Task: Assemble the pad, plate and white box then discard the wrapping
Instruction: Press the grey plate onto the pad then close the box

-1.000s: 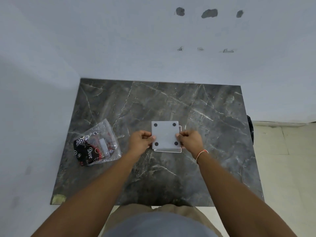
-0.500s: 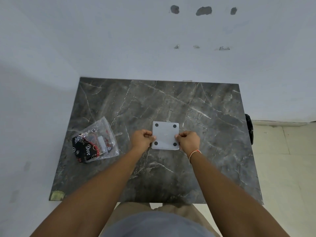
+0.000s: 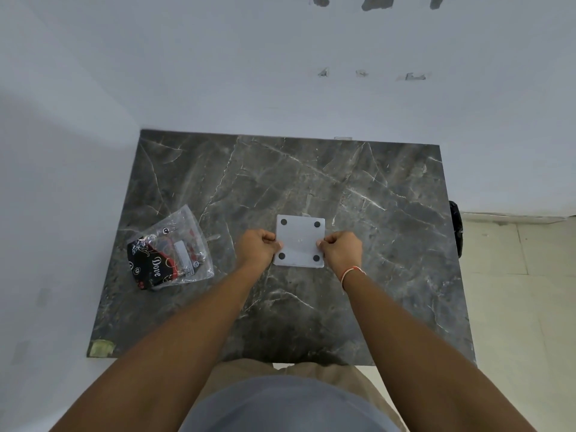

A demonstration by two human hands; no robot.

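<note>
A square white plate with a black round dot near each corner lies flat on the dark marble table. My left hand pinches its left edge with curled fingers. My right hand pinches its right edge the same way. A thin white sliver shows along the plate's top edge, so something may lie under it; I cannot tell what. A clear plastic wrapping with a black and red printed item inside lies to the left, apart from both hands.
The table stands against a white wall at the back and left. A black object sits just past the table's right edge, above the tiled floor. A patch of tape marks the table's front left corner.
The white sliver that stuck out below and right of the plate one second ago is now hidden under it. Both hands stay on the plate's edges.
</note>
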